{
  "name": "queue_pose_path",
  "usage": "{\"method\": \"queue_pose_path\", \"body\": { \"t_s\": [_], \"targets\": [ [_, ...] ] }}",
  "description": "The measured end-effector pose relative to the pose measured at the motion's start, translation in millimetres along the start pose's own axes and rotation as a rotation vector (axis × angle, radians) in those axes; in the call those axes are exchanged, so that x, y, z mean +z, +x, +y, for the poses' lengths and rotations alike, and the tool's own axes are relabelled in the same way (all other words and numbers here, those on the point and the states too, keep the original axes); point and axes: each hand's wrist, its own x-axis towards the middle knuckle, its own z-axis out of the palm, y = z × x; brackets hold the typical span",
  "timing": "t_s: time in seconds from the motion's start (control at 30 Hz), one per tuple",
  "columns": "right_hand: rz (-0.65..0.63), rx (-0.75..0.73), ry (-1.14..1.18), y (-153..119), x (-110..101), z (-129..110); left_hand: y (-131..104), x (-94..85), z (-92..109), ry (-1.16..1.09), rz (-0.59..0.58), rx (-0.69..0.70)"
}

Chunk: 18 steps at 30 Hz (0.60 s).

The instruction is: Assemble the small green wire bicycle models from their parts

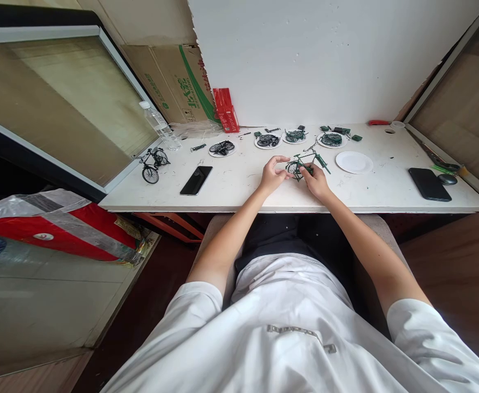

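Note:
A small green model bicycle is held just above the table's front half, one spoked wheel towards the left. My right hand grips its lower frame near the wheel, thumb and fingers closed on it. Curled around the left edge of that wheel, my left hand has its thumb and fingertips at the rim. The bike's right end shows a fork-like green part and no wheel that I can make out. Just right of it lies a bare white paper plate.
Paper plates with dark bicycle parts and green parts line the back of the white table. A black model bicycle, a bottle and a phone are left. Right are a black phone and red-handled tool.

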Motion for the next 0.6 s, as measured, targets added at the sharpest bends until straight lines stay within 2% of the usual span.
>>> {"method": "queue_pose_path", "body": {
  "t_s": [0.6],
  "targets": [
    [0.013, 0.026, 0.037, 2, 0, 2, 5, -1.7, -13, -0.021, -0.02, -0.003]
  ]
}}
